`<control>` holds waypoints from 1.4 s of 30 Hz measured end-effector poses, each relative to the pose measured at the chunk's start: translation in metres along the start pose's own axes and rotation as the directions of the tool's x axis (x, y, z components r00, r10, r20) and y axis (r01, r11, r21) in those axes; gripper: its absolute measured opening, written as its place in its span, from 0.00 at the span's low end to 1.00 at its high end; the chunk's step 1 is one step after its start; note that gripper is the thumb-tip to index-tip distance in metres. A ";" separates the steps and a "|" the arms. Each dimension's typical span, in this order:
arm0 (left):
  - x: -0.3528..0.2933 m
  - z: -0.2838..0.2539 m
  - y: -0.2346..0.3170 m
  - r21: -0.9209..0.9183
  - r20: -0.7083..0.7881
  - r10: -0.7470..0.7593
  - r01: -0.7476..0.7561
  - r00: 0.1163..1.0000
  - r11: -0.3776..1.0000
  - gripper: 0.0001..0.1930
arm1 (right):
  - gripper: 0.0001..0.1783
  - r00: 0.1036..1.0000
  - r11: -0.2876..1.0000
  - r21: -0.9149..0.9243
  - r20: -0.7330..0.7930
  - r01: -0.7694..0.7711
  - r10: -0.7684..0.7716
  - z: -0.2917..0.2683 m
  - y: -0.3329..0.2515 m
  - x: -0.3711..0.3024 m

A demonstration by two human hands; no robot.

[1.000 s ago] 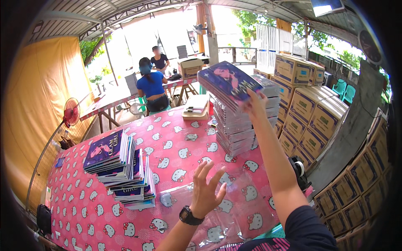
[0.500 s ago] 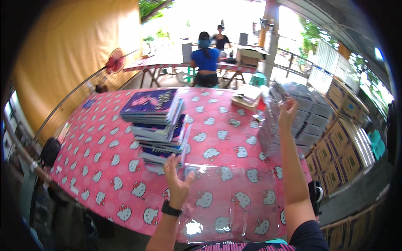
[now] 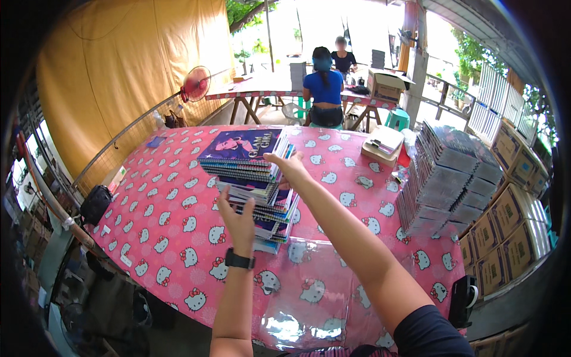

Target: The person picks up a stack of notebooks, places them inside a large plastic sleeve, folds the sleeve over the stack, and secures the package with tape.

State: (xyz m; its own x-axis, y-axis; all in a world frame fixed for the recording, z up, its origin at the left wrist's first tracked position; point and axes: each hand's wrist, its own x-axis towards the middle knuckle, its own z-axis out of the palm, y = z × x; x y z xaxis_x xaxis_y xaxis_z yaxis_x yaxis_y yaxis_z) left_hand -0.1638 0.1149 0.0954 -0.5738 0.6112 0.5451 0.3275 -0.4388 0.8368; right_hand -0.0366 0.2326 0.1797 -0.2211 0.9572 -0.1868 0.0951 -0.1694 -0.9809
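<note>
A tall, uneven stack of spiral notebooks (image 3: pixel 241 146) with purple covers stands left of the middle of the table. My right hand (image 3: pixel 289 169) is at the stack's right side, near the upper notebooks, with thumb and fingers apart. My left hand (image 3: pixel 239 221), with a dark watch on its wrist, is in front of the stack's lower part, fingers spread. Whether either hand presses on the notebooks is hard to tell. Just in front lies a clear plastic sheet (image 3: pixel 306 297), flat on the pink patterned tablecloth (image 3: pixel 172 226).
To the right rise stacks of plastic-wrapped notebooks (image 3: pixel 443 178). Behind them is a beige box (image 3: pixel 382 143) with papers. Cartons (image 3: pixel 505 244) are piled beyond the right edge. A black bag (image 3: pixel 96 205) sits at the left edge. Two people work at a far table (image 3: pixel 238 89).
My right hand has moved left from the wrapped stacks to the purple notebook stack. My left hand stays near that stack's front. The view has shifted left.
</note>
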 end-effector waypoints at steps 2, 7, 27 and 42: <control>-0.025 0.021 0.012 -0.050 0.022 -0.060 0.061 0.998 0.997 0.32 | 0.72 0.998 0.999 0.021 -0.035 -0.048 0.049 -0.003 -0.004 0.010; -0.059 0.019 0.017 -0.361 0.081 -0.281 0.291 0.956 0.886 0.33 | 0.51 0.991 0.974 0.224 0.134 -0.043 0.013 -0.013 0.018 -0.016; -0.141 -0.018 0.064 -0.507 0.862 -0.048 0.859 0.504 -0.080 0.32 | 0.28 0.766 0.142 0.771 0.635 -0.620 -0.104 -0.112 0.199 -0.310; -0.247 -0.028 -0.031 0.046 0.863 -0.251 0.425 0.439 0.904 0.28 | 0.51 0.953 0.936 -0.212 -0.049 0.281 -0.298 -0.167 0.242 -0.322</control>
State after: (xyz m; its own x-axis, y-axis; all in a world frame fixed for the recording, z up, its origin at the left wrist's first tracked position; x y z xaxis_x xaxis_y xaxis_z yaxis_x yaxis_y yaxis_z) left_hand -0.0533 -0.0409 -0.0667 0.3135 0.9467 0.0741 0.0872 -0.1064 0.9905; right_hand 0.2194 -0.0776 0.0119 -0.1918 0.9745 0.1167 0.2329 0.1607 -0.9591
